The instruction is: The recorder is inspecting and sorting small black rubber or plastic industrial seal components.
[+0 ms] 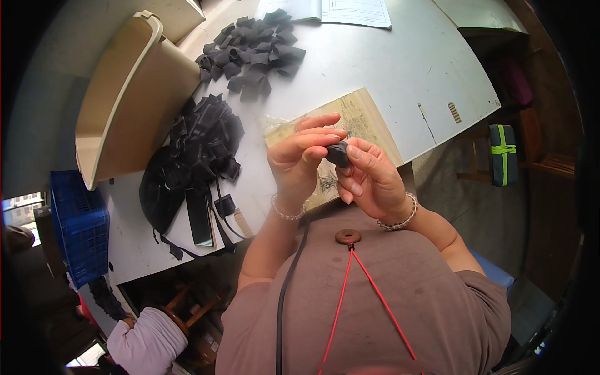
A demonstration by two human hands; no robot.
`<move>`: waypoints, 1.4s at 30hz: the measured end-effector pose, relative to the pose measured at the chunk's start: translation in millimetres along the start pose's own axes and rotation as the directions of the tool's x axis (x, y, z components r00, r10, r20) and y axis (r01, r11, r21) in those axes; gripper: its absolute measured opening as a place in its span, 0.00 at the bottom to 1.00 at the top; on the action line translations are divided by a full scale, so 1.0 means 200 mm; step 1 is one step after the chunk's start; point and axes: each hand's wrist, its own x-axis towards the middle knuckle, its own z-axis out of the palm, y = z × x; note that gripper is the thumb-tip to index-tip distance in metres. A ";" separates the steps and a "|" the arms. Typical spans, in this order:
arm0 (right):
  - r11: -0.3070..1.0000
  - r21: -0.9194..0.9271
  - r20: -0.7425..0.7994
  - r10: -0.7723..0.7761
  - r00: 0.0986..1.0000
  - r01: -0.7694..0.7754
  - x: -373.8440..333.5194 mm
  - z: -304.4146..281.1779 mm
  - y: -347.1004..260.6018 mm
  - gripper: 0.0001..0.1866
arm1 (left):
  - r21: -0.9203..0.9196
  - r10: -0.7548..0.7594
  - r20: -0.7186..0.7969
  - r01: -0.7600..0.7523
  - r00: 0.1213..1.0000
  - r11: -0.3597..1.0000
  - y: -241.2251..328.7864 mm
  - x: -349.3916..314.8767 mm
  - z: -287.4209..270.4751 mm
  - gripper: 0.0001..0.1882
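Between my hands, above the near part of the table, is a small piece of folded black fabric (338, 154), which looks like a ribbon loop. My right hand (377, 181) pinches it from the right with thumb and fingers. My left hand (297, 157) grips its other side between thumb and forefinger, its upper fingers stretched out past it. Beneath both hands lies a worn, stained pale board (373, 122). Left of my left hand is a heap of glossy black ribbon pieces (209, 134). A looser pile of dull black folded pieces (253, 53) sits farther back.
A beige bin (134, 100) lies tilted along the table's left side, with a blue crate (80, 228) below it. An open booklet (356, 11) rests at the back. A strapped dark box (502, 156) is at the right. Another person's pale sleeve (147, 340) shows lower left.
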 end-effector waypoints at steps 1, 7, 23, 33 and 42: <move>1.000 -0.006 -0.004 -0.012 1.000 0.012 0.00 -0.01 0.00 0.09 | 0.000 0.001 -0.001 -0.001 1.000 1.000 0.00 0.01 0.00 0.15; 1.000 -0.001 -0.007 -0.002 1.000 0.002 -0.01 -0.01 0.00 0.08 | 0.194 0.028 0.136 -0.055 0.990 0.979 0.04 0.04 -0.02 0.12; 0.994 0.083 -0.126 0.081 0.989 -0.070 -0.02 0.08 -0.01 0.06 | -0.258 -0.162 0.099 0.183 0.982 0.949 0.04 0.03 -0.02 0.10; 0.999 0.015 -0.072 0.040 0.997 -0.039 -0.01 0.06 0.00 0.06 | -0.226 -0.123 0.125 0.149 0.984 0.963 0.01 0.04 -0.05 0.07; 1.000 -0.018 -0.076 -0.005 0.997 0.003 0.00 0.02 -0.01 0.06 | -0.283 -0.177 0.229 0.240 0.957 0.929 0.03 0.07 -0.03 0.09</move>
